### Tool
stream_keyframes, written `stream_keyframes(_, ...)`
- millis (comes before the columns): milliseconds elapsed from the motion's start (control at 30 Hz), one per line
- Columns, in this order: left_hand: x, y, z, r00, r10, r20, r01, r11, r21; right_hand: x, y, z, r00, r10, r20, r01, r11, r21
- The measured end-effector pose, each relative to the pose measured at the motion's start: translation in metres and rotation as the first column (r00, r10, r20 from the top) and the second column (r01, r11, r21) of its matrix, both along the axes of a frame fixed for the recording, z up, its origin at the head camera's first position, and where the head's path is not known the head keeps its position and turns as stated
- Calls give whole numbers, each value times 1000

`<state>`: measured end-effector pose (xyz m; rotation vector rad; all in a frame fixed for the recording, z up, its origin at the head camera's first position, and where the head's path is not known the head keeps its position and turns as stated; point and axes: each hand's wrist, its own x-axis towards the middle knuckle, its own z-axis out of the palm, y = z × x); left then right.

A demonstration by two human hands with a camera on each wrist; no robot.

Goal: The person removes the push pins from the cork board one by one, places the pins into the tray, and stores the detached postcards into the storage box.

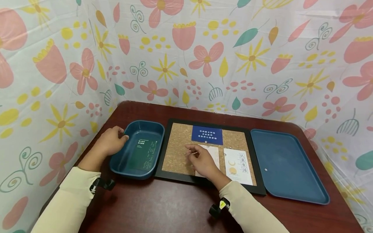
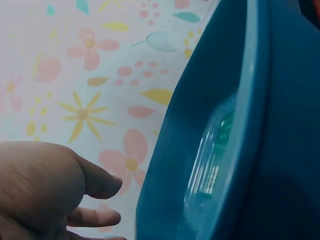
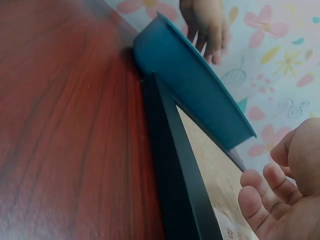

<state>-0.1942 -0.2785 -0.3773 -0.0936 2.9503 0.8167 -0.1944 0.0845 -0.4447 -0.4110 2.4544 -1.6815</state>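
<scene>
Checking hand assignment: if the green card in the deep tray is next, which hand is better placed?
Likely left: the left hand is beside the deep tray, near the green card; the right hand is farther off, over the corkboard.

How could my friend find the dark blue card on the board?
On the red-brown wooden table, find the rectangular cork board with a black frame, between a deep-sided blue tray and a flat blue tray. At the board's far edge lies a dark blue rectangular card with white writing. It's wider than tall, while the board's other cards are pale and taller than wide.
</scene>
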Motion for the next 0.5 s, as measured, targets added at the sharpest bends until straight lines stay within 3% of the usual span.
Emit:
stream_keyframes(133, 1, 12, -3, 997, -19, -74, 15, 999, -44, -2, 8, 1, 1000, -9, -28, 10, 999, 33)
stream_keyframes(233, 3, 22, -3, 990, -81, -118, 73, 995, -69, -5, 14, 1, 998, -20, -56, 23, 998, 58)
stream_keyframes(367, 8, 36, -1, 967, -190, -170, 182, 981, -61, -9, 22, -2, 995, -25, -93, 34, 995, 92)
stream_keyframes(500, 14, 49, 0, 936, -298, -189, 297, 954, -38, -12, 31, -3, 993, -30, -116, 46, 990, 132)
